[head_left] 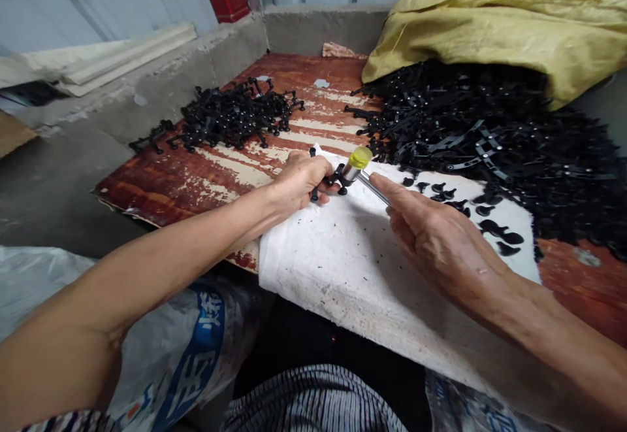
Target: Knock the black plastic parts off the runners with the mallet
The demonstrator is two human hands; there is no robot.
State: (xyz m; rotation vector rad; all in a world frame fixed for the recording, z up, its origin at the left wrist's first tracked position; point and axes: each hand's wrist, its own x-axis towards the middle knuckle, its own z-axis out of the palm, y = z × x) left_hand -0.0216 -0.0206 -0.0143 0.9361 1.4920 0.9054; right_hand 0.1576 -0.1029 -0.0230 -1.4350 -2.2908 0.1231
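My left hand [304, 180] is closed around a black bracket-like part [314, 190] with knobbed ends, held over the white cloth [313, 255]. In my right hand [431, 229] is a small mallet [360, 157] with a metal handle and a yellow end, gripped by its handle with the index finger along it. The mallet's head sits at the right end of the black part, and whether they touch I cannot tell. To the right of it, several small black round-headed pieces [484, 210] lie on the cloth.
A heap of black knobbed parts [235, 115] lies at the back left of the worn red board [206, 190]. On the right, a larger pile of black parts [470, 125] spills from a yellow sack [490, 27]. A low concrete wall [323, 30] borders the back.
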